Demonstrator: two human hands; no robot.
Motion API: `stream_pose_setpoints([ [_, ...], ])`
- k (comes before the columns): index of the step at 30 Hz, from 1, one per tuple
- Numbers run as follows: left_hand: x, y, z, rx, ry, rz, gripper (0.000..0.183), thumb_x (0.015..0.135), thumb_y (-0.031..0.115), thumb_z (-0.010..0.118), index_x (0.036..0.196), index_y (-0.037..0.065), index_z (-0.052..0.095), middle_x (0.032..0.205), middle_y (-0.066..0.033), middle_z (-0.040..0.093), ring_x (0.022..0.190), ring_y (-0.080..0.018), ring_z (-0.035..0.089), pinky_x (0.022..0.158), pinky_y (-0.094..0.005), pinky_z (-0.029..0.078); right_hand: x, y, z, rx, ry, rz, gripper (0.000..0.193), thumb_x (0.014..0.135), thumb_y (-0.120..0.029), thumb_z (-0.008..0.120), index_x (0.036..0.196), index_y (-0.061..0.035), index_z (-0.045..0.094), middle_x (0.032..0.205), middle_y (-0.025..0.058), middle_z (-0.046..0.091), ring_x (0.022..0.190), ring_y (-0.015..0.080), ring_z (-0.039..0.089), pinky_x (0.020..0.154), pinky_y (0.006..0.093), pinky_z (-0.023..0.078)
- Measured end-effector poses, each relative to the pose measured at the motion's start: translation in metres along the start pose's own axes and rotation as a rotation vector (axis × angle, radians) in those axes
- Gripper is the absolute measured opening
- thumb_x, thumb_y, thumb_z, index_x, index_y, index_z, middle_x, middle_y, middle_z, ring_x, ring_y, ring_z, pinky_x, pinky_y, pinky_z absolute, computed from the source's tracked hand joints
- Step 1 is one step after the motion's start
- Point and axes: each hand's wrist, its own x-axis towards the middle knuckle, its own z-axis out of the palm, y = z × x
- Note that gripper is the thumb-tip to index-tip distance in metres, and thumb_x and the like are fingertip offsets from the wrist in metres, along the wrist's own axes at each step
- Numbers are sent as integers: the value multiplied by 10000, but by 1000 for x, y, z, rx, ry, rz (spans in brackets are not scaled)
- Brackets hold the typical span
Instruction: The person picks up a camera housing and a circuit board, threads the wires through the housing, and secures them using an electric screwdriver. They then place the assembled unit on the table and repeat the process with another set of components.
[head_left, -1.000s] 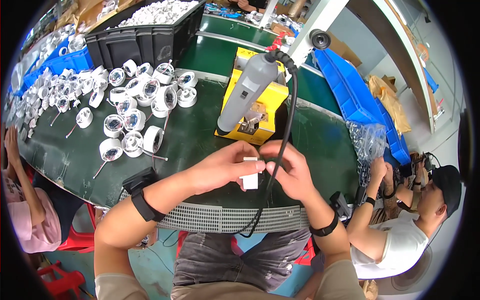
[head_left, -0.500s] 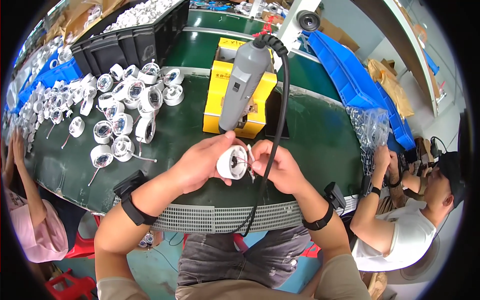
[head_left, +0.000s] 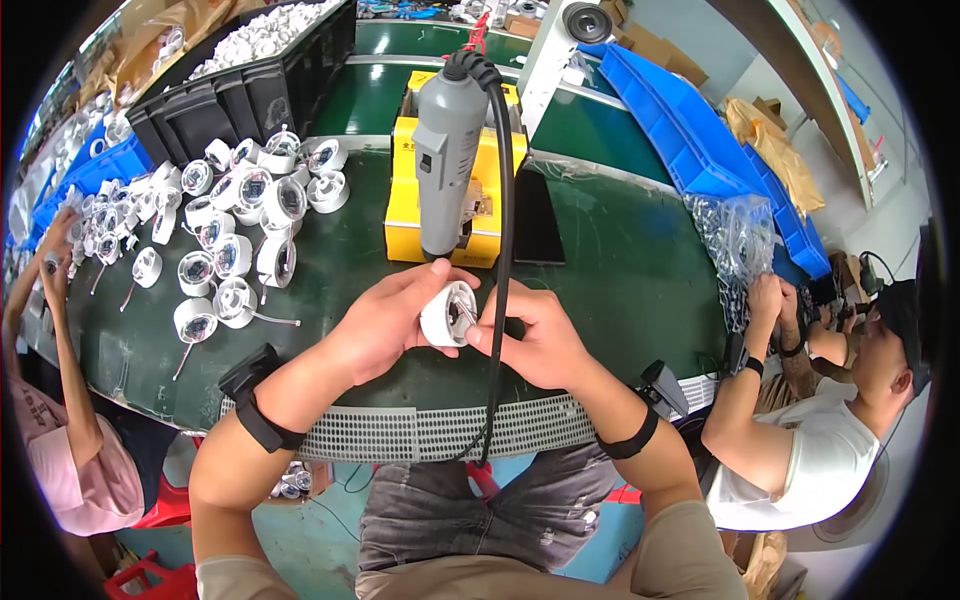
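Observation:
Held over the green bench is a white round plastic housing, its open side turned to the right and dark parts visible inside. My left hand grips it from the left, thumb on top. At the open side, my right hand pinches with thumb and forefinger at the housing's inner rim; what lies between these fingertips is mostly hidden, perhaps a wire end. Just beyond my hands a grey electric screwdriver stands upright against a yellow machine. Its black cable hangs down in front of my right hand.
Several white housings with wires crowd the bench's left side. A black crate of white parts stands behind them. Blue bins and a bag of small metal parts lie right. Co-workers sit on both sides.
The small white piece with wires at my right fingertips no longer shows beside the housing; my right fingers have moved to the housing's opening. The whole view has shifted slightly.

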Motion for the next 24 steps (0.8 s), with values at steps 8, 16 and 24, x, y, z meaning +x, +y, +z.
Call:
stream_pose_setpoints([
  [8,4,-16,5,181,-46,88,378,1031,250,388,1290,-1,502,1083,-64,620,966,-139,625,813,-283,532,-1,-2,5,-36,93,199,119,797,-88,737,841,-34,641,794,49,571,711,138,552,594,265,421],
  [16,2,-14,7,89,107,265,397,1027,292,422,1298,19,520,1097,-42,624,969,-115,611,853,-275,510,1,-11,-18,-475,279,-350,138,758,23,732,879,-3,669,892,98,650,738,139,627,617,250,512],
  [24,2,-21,11,78,-9,390,386,1016,228,467,1339,17,486,1161,-37,596,1053,-89,535,932,-256,426,-4,-9,2,472,207,135,138,876,33,608,1013,42,623,876,95,638,656,145,656,549,239,542],
])
